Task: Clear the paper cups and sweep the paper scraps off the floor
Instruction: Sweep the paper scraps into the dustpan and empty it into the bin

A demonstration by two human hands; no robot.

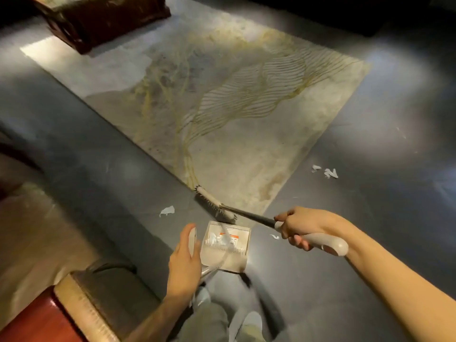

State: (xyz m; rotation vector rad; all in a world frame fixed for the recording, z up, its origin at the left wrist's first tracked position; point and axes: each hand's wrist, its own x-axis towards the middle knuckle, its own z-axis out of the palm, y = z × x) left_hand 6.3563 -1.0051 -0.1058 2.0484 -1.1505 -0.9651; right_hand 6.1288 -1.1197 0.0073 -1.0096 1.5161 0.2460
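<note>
I log the rug (pixel 246 107) lying ahead on the floor (pixel 370 255). A furniture piece (pixel 98 18) stands at its far left end. The broom (pixel 246 214) runs from the right hand (pixel 303 228) leftward, and its head sits on the rug's near edge, just beyond the dustpan (pixel 225 248). The left hand (pixel 183 257) is left of the dustpan, which holds scraps (pixel 217 239). One scrap (pixel 167 210) lies left of the broom head, and a cluster (pixel 325 171) lies right of the rug.

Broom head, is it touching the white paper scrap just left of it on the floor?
Apart. The head view shows bare grey floor between the broom head and the paper scrap.
</note>
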